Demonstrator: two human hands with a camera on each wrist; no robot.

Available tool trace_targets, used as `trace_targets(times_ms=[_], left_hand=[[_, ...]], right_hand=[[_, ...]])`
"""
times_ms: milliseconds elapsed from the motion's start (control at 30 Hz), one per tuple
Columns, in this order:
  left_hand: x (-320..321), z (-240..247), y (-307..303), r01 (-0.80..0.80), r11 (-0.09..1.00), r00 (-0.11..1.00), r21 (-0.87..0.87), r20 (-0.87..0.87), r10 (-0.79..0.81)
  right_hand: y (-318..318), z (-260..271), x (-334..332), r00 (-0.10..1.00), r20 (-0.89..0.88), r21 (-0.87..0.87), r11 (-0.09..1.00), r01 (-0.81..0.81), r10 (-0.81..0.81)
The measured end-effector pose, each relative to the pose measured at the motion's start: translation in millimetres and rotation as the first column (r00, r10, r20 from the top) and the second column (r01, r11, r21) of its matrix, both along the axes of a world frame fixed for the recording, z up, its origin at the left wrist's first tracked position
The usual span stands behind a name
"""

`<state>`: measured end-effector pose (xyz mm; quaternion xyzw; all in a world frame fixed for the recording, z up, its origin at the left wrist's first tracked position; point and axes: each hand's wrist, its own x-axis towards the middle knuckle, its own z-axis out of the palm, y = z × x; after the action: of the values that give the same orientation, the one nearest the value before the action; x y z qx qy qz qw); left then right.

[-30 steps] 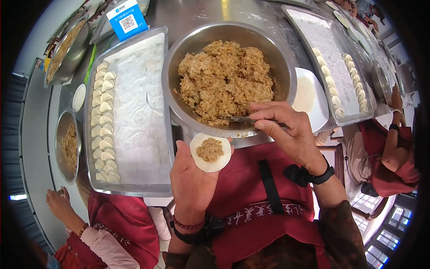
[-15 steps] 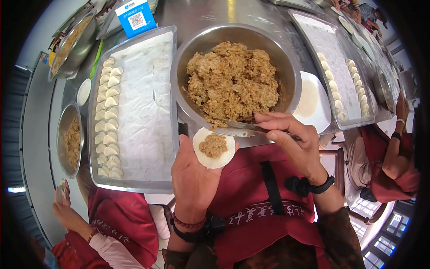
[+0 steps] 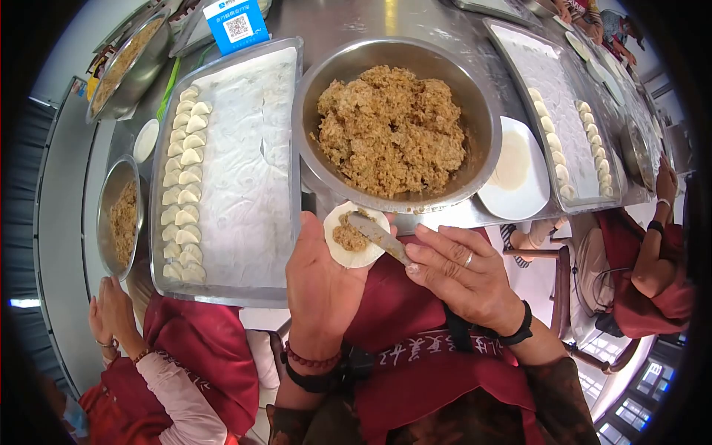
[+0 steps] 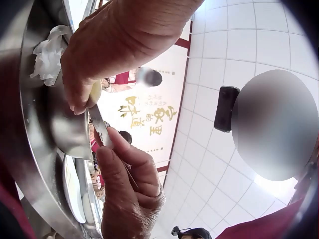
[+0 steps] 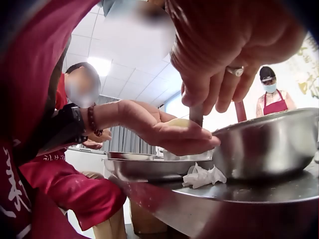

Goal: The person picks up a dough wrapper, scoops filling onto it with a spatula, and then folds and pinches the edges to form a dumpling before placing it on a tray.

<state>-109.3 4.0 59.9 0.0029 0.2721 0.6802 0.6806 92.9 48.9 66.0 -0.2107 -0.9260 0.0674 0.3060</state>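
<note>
My left hand (image 3: 326, 285) lies palm up below the large steel bowl (image 3: 305, 126), bearing a round dumpling wrapper (image 3: 338, 257) on its fairly straight fingers. A lump of brown minced filling (image 3: 347, 237) sits mid-wrapper. Pinched in my right hand (image 3: 475, 282) is a flat metal spreader (image 3: 382, 237), its blade lying over the filling. In the left wrist view the thumb and fingers of the right hand (image 4: 129, 184) grip the spreader (image 4: 101, 130). The right wrist view shows the wrapper's edge (image 5: 178, 122) on the left hand (image 5: 144, 124). More filling (image 3: 393, 130) is heaped in the bowl.
Left of the bowl is a floured tray (image 3: 245, 298) with rows of folded dumplings (image 3: 190, 215). A white plate (image 3: 538, 196) stands at the right, with another dumpling tray (image 3: 545, 67) beyond. Crumpled white plastic (image 5: 203, 176) lies by the bowl. A person (image 3: 200, 334) sits at the left.
My right hand has come down from the bowl's front edge, bringing the spreader from the bowl onto the filling on the wrapper. The left hand stays nearly in place beneath the wrapper.
</note>
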Motion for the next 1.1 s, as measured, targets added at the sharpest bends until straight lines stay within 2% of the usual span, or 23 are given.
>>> trace_targets(times_ms=[233,300,400,500,633,800,1000,1033,1067,1100], left_hand=[[-1,-6,-7,-0.042,0.998,0.999,-0.051,0.008,0.042],[-1,-7,-8,-0.048,0.996,0.998,-0.069,0.043,0.051],[0,-10,-11,0.045,0.998,0.994,-0.054,0.104,-0.040],[1,-5,-11,0.040,0.997,0.998,-0.071,0.042,-0.037],[-1,-9,-13,0.017,0.998,0.998,-0.054,0.063,-0.014],[2,-12,-11,0.004,0.997,0.998,-0.079,0.056,0.000],[11,-5,-8,0.070,0.996,0.995,-0.062,0.074,-0.065],[9,-7,-10,0.136,0.989,0.954,-0.063,-0.260,-0.148],[5,-11,-13,0.197,0.977,0.799,-0.084,-0.564,-0.210],[5,-11,-13,0.196,0.977,0.792,-0.084,-0.574,-0.208]], right_hand=[[-2,6,20,1.000,-0.006,-0.169,0.986,0.016,-0.017],[-3,6,18,0.999,-0.043,-0.173,0.985,0.010,-0.018],[-3,5,10,0.999,-0.046,-0.167,0.986,0.003,-0.011],[-6,-1,9,1.000,-0.028,-0.164,0.986,-0.012,0.007],[-5,4,22,1.000,0.014,-0.159,0.987,-0.020,0.023],[-7,9,31,0.999,-0.038,-0.185,0.983,0.005,-0.012],[-8,2,30,0.999,-0.050,-0.205,0.979,-0.016,0.006],[-6,4,33,0.999,-0.050,-0.217,0.976,-0.011,0.000],[-6,8,35,0.994,-0.079,-0.265,0.963,0.049,-0.073],[-4,15,38,0.984,-0.105,-0.314,0.943,0.107,-0.146]])
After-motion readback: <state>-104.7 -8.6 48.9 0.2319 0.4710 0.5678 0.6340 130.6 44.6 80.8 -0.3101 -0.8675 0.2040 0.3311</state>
